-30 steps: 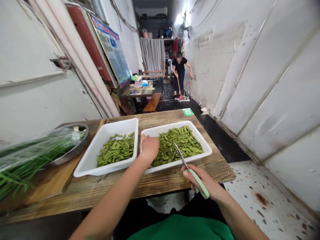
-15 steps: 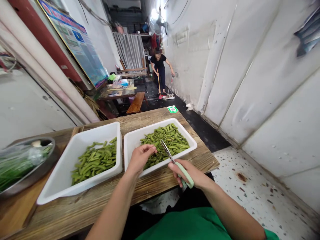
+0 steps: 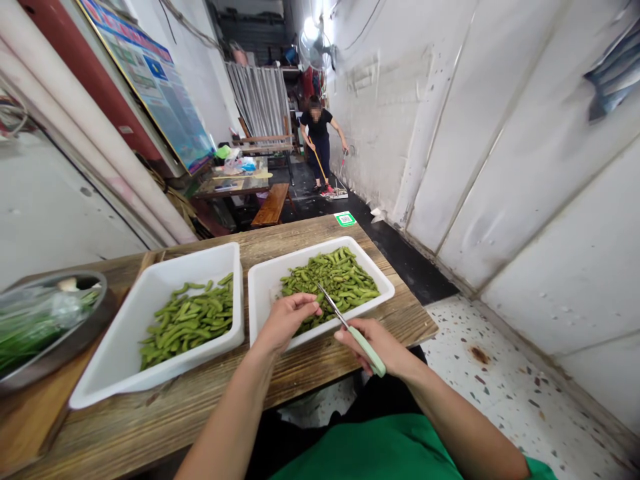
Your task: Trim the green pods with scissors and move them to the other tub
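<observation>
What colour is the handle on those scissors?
The scissors' handle is pale green; it shows best in the head view.

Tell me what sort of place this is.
Probably a small eatery, judging by the bench beside the back table, the green-edged code card on the front table, and the green pods in white trays.

No txt, brand or no. legible. A green-and-white card (image 3: 345, 219) w/ a QR code lies flat nr the far R corner of the wooden table (image 3: 410, 320); any wording on it too small to read. At L, a blue poster (image 3: 173, 100) w/ a reddish heading along its top edge & smaller blocks below, all too blurred/skewed to make out.
</observation>
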`<state>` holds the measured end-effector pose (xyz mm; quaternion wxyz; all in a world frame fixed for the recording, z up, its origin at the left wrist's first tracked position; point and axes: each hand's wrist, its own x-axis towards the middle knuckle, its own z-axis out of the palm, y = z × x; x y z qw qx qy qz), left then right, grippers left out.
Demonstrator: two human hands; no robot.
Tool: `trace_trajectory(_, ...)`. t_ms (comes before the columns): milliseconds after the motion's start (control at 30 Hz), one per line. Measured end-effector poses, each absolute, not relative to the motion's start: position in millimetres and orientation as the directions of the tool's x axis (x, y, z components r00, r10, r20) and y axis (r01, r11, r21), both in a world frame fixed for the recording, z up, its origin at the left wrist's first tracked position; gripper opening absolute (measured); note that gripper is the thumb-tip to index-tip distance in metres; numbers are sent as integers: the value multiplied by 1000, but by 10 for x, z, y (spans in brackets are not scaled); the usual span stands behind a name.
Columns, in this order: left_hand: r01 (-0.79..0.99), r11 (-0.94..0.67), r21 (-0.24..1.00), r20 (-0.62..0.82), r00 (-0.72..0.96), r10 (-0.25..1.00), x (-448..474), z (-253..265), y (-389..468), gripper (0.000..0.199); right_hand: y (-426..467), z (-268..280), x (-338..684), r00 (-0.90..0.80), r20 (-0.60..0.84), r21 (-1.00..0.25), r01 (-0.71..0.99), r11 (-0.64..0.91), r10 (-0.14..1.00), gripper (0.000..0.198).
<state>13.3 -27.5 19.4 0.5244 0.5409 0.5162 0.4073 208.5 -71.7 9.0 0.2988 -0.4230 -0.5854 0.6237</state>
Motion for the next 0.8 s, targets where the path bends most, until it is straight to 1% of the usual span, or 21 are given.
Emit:
trace_trajectory(100, 150, 100, 984, -124, 162, 979, 158, 219, -289, 36, -712, 55, 2073, -444, -195, -980, 133, -151, 875, 40)
trace_trajectory(167, 109, 108, 988, -124, 144, 982, 179, 237, -289, 32, -715, 36, 2072, -436, -187, -982, 119, -149, 880, 41)
trace_trajectory(233, 0, 126, 992, -125, 106, 986, 195, 251, -279, 28, -726, 29, 2083, -445, -164, -986, 79, -144, 881, 43)
trace_trajectory(300, -117, 140, 983, -134, 63, 989, 205, 263, -268, 29, -746, 34, 2097, -472, -130, -991, 54, -119, 872, 45)
trace_trajectory(433, -321, 149, 935, -175, -55, 983, 247, 310, -286, 30, -786, 57, 2099, -507, -115, -993, 65, -95, 854, 47)
trace_trajectory(533, -450, 201, 870, -237, -23, 971, 319, 365, -341, 28, -800, 59, 2077, -505, -113, -994, 52, -100, 856, 46)
trace_trajectory(633, -437, 242, 866, -261, 16, 965, 392, 397, -391, 27, -805, 59, 2064, -508, -78, -997, 50, -60, 858, 43)
trace_trajectory(800, -308, 236, 921, -236, 38, 971, 428, 380, -421, 24, -805, 73, 2076, -484, -23, -993, 113, 36, 875, 40)
